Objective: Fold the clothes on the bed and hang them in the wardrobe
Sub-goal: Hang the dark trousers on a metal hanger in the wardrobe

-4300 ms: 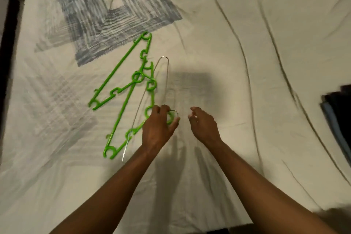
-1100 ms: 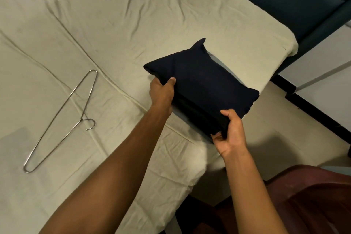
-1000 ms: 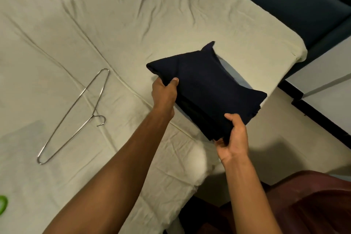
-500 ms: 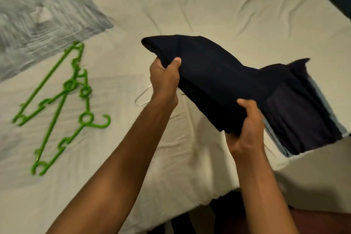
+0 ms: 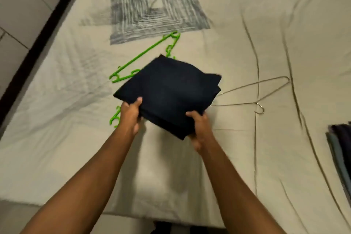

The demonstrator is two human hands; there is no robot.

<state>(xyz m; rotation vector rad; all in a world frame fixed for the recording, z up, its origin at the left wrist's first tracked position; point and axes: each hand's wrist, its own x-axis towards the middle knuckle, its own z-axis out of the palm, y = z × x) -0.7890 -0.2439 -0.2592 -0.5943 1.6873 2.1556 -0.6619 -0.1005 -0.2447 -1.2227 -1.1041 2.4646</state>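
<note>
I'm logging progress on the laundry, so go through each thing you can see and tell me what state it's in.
Dark folded garment: folded, gripped at its near edge by both hands.
Left hand: grips the garment's near left corner.
Right hand: grips the garment's near right corner.
Green hangers: bare, lying on the bed, partly hidden by the garment.
Wire hanger: bare, flat on the bed.
Stack of clothes: folded, at the bed's right edge.

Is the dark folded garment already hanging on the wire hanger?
No, both hands hold the dark folded garment, and the wire hanger lies bare on the bed beside it.

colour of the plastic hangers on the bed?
Bright green plastic hangers, partly under the folded dark garment; head view.
</note>
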